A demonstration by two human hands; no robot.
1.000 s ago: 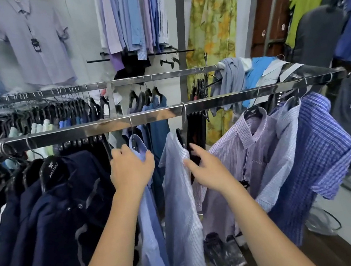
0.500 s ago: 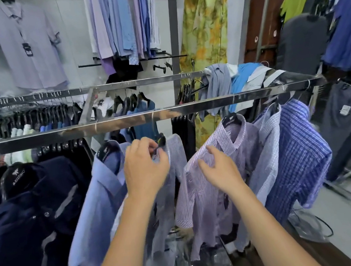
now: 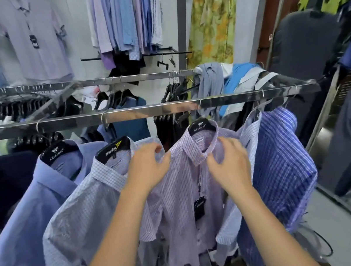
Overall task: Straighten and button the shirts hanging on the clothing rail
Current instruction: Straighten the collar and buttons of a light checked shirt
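On the near clothing rail [image 3: 139,112], centre, hangs the lilac striped shirt [image 3: 179,192] on a black hanger [image 3: 201,126]; the left hand [image 3: 150,169] pinches the left side of its collar; the right hand [image 3: 230,165], fingers curled, grips the right front; a pale checked shirt [image 3: 85,211] hangs left, a blue plaid shirt [image 3: 282,162] right.

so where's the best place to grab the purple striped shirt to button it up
Take the purple striped shirt by the two front edges just under the collar, one per hand, coming straight from the front. It hangs facing the camera with the placket open down the middle, and the left hand and right hand are already either side of it.
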